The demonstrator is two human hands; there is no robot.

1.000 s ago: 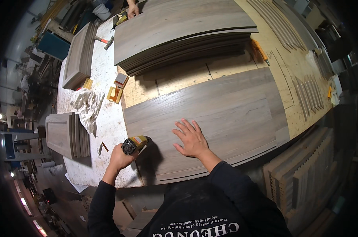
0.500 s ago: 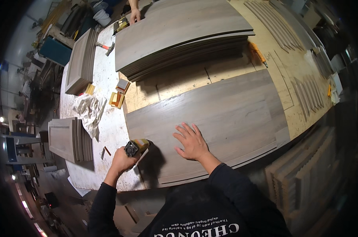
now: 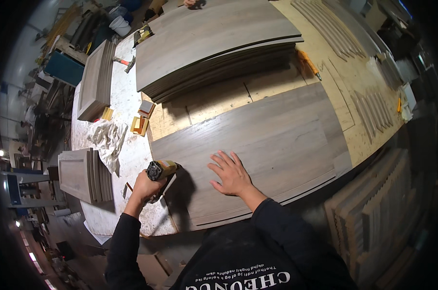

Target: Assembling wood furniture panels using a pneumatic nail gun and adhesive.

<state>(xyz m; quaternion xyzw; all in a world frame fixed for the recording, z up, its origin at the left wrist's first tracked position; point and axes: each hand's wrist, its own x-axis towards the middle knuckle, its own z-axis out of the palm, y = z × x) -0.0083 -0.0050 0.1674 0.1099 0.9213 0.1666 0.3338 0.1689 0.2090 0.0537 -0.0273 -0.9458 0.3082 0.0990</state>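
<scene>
My left hand (image 3: 146,187) is wrapped round the grip of a yellow and black nail gun (image 3: 161,170). Its nose sits over the left edge of a grey-brown wood-grain panel (image 3: 257,145) lying flat on the table; whether it touches the panel I cannot tell. My right hand (image 3: 232,175) rests flat on the same panel with fingers spread, holding nothing. Along the panel's near side runs a thin strip (image 3: 267,203) with a narrow dark gap beside it.
Beyond the panel stands a stack of similar panels (image 3: 219,34), an orange tool (image 3: 309,65) at its right. On the left lie a hammer (image 3: 127,63), a white cloth (image 3: 106,140) and framed doors (image 3: 76,171). Slim strips (image 3: 373,113) lie right. Another person's hand (image 3: 193,3) is at the far edge.
The nail gun in my left hand has shifted slightly up and left. My right hand stays on the panel. The other person's hand has moved right along the far side of the stack.
</scene>
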